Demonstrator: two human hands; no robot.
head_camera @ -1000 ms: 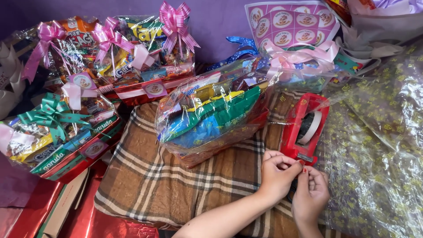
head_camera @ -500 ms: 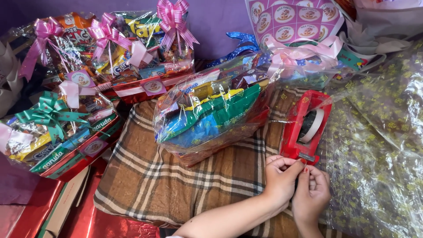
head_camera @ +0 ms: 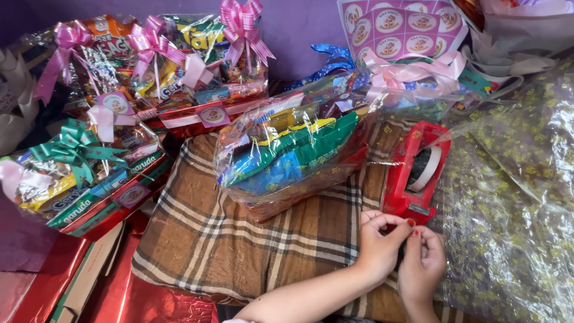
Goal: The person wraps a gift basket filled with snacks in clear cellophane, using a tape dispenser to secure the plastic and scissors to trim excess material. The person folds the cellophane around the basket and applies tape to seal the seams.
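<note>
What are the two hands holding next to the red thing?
Both the left hand and the right hand pinch their fingertips together at the cutter end of the red tape dispenser. Probably a tape end; too small to tell.

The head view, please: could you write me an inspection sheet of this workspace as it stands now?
Surface: brown plaid blanket, with clear gold-speckled wrap spread to the right.
Job's things: red tape dispenser standing upright; a cellophane-wrapped hamper lies tilted on the blanket.
Clutter: finished hampers with pink bows and a green bow; round-sticker sheet; red foil.
Grips: left hand and right hand are pinched together just below the dispenser's cutter; any tape between the fingers is too small to tell.
Cables: nothing seen.
Surroundings: purple wall; white bags upper right.
</note>
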